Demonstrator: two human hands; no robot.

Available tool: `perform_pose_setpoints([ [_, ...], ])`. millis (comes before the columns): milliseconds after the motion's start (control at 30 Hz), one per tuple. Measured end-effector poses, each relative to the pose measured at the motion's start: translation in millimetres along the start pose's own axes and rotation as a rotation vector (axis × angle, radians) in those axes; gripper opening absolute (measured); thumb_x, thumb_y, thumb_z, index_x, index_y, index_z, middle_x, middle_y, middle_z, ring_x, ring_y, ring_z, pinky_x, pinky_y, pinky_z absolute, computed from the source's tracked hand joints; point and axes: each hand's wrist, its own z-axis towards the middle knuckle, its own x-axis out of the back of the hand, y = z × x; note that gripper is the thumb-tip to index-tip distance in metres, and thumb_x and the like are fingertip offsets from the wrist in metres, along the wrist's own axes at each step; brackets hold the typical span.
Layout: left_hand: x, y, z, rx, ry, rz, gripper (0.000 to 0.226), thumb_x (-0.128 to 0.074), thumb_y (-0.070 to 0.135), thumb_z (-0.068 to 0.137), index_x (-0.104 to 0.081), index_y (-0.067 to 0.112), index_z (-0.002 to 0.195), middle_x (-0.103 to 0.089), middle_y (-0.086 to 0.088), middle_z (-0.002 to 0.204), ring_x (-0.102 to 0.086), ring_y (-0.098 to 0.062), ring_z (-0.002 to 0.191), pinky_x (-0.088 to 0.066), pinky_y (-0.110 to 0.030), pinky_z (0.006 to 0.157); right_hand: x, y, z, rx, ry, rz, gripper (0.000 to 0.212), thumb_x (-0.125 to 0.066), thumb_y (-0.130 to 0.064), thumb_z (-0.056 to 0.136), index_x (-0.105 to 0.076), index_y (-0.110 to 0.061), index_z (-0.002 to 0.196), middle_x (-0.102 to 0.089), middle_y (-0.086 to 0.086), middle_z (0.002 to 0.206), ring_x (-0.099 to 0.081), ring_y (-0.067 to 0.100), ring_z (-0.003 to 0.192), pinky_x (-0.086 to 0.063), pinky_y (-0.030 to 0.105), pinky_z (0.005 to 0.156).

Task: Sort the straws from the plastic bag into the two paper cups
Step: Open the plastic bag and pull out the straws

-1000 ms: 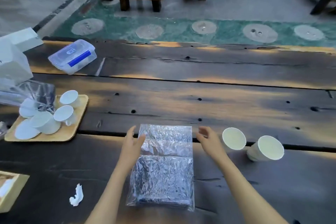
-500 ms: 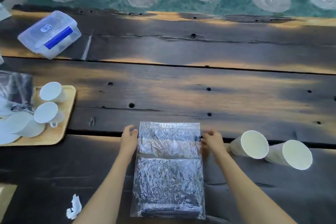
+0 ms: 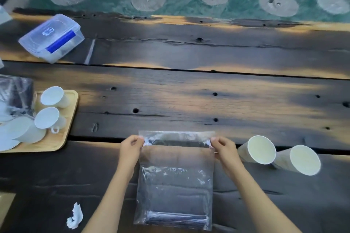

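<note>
**Both hands pinching the mouth of the plastic bag; straws at its near end**

Nearest the viewer, a crumpled white scrap (image 3: pixel 74 216) lies on the dark wooden table (image 3: pixel 189 100), left of the left forearm. Between the two forearms lies the clear plastic bag (image 3: pixel 175 178), flat on the table with its long axis running away from the viewer. A bundle of dark straws (image 3: pixel 176 220) lies crosswise inside the bag at its near, closed end, well apart from both grips.

At the far end of the bag, the left hand (image 3: pixel 130 149) is closed on the left corner of the bag's mouth, thumb and fingers pinching the film. The right hand (image 3: pixel 224 148) is closed on the right corner in the same way. Between the two pinches the mouth shows as a dark slit, the top edge of the bag lying just beyond it.

Right of the right hand, two paper cups stand side by side: the nearer-to-hand cup (image 3: pixel 258 149) and the outer cup (image 3: pixel 301 160), both with nothing visible inside.

At the left edge, a wooden tray (image 3: pixel 64 138) carries several white cups (image 3: pixel 51 108) and round lids. Farther back on the left lies a clear lidded container (image 3: pixel 52 38) with a blue clip. Beyond the table edge lies green patterned ground (image 3: pixel 180 0).
</note>
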Motion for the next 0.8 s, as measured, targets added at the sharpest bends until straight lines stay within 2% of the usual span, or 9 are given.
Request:
perform_pose_setpoints([
  [67,8.0,2.7,-19.7,-0.04,-0.029,-0.044,0.024,-0.059,0.012,0.093,-0.06,-0.002,0.074,-0.054,-0.005,0.062,-0.047,-0.013,0.058,-0.036,-0.028,0.054,11.6,-0.6,-19.4,0.015,-0.017,0.044,0.033,-0.061,-0.015,0.094,-0.057,-0.02,0.061,-0.052,-0.001,0.062,-0.048,0.015,0.065,-0.039,0.031,0.065],
  [167,20.7,3.9,-52.0,-0.091,-0.076,-0.134,0.024,-0.059,0.011,0.095,-0.066,0.005,0.073,-0.063,0.001,0.062,-0.053,-0.007,0.057,-0.041,-0.017,0.052,28.6,0.4,-53.4,0.043,-0.045,0.146,0.024,-0.062,-0.016,0.092,-0.055,-0.014,0.069,-0.045,0.004,0.064,-0.048,0.014,0.061,-0.042,0.025,0.06],
  [300,34.4,2.9,-89.9,-0.135,-0.134,-0.21,0.027,-0.058,0.011,0.097,-0.07,0.01,0.073,-0.066,-0.002,0.065,-0.059,-0.008,0.063,-0.046,-0.021,0.061,44.7,-2.0,-93.5,0.114,-0.031,0.163,0.022,-0.061,-0.014,0.092,-0.054,-0.01,0.071,-0.042,0.012,0.07,-0.044,0.016,0.061,-0.041,0.027,0.064],
  [400,38.4,7.3,-111.4,-0.186,-0.123,-0.275,0.024,-0.059,0.01,0.096,-0.071,0.007,0.075,-0.068,-0.004,0.067,-0.063,-0.012,0.067,-0.052,-0.021,0.066,50.3,-14.0,-117.4,0.158,0.006,0.176,0.022,-0.059,-0.01,0.093,-0.056,-0.007,0.072,-0.042,0.012,0.071,-0.043,0.017,0.06,-0.041,0.027,0.062],
  [533,39.9,24.9,-134.7,-0.28,-0.062,-0.326,0.014,-0.067,0.013,0.092,-0.076,0.01,0.081,-0.075,-0.005,0.077,-0.069,-0.01,0.073,-0.055,-0.015,0.069,52.4,-36.1,-142.9,0.226,0.069,0.204,0.028,-0.055,-0.009,0.094,-0.053,-0.012,0.066,-0.042,0.01,0.067,-0.04,0.018,0.057,-0.037,0.029,0.056],
  [633,40.0,38.4,-147.2,-0.339,-0.067,-0.358,0.011,-0.069,0.012,0.09,-0.076,0.011,0.082,-0.075,-0.003,0.074,-0.068,-0.006,0.07,-0.053,-0.014,0.068,55.7,-44.7,-156.7,0.223,0.093,0.224,0.029,-0.052,-0.011,0.097,-0.055,-0.012,0.068,-0.048,0.007,0.066,-0.042,0.019,0.057,-0.037,0.029,0.056],
  [733,37.4,44.8,-157.2,-0.363,-0.123,-0.325,0.012,-0.068,0.014,0.091,-0.074,0.008,0.082,-0.074,-0.004,0.071,-0.067,-0.008,0.068,-0.053,-0.015,0.066,59.1,-48.6,-166.9,0.232,0.154,0.16,0.023,-0.053,-0.01,0.095,-0.055,-0.01,0.072,-0.055,0.006,0.068,-0.049,0.025,0.063,-0.042,0.028,0.061],
  [800,34.8,49.5,-164.0,-0.369,-0.149,-0.332,0.015,-0.066,0.013,0.092,-0.07,0.002,0.083,-0.072,-0.003,0.068,-0.065,-0.008,0.066,-0.052,-0.015,0.065,58.8,-52.7,-175.1,0.312,0.276,-0.056,0.005,-0.057,-0.011,0.093,-0.06,-0.014,0.089,-0.064,0.003,0.088,-0.059,0.025,0.079,-0.046,0.029,0.07],
])
